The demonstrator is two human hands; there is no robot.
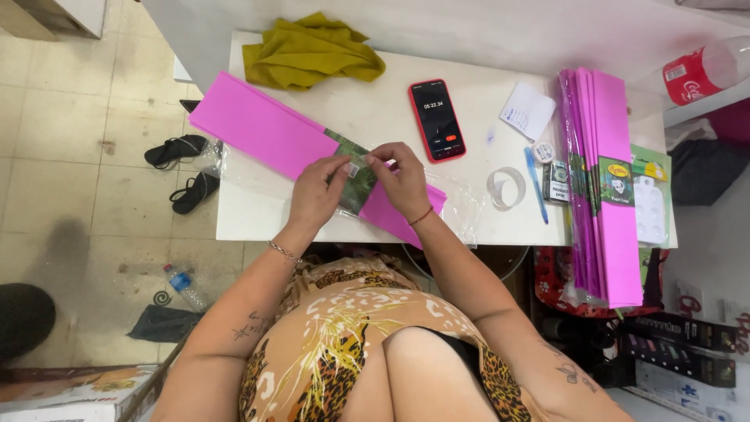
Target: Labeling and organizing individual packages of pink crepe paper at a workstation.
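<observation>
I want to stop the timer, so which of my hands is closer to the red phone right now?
Right. Your right hand sits on the pink paper roll just below and left of the red phone; your left hand is farther left, across the paper's label band.

**Pink paper on a white table**

The folded crepe paper (266,129) is bright pink, crossed by a green patterned label band (355,176). The table (375,109) is white. A crumpled cloth (311,51) is mustard yellow. The phone (437,119) has a red case and a black screen. The stack of paper packs (605,180) is the same pink, with green labels. The pen (536,184) is blue. The sandals (176,148) on the beige floor tiles are black.
</observation>
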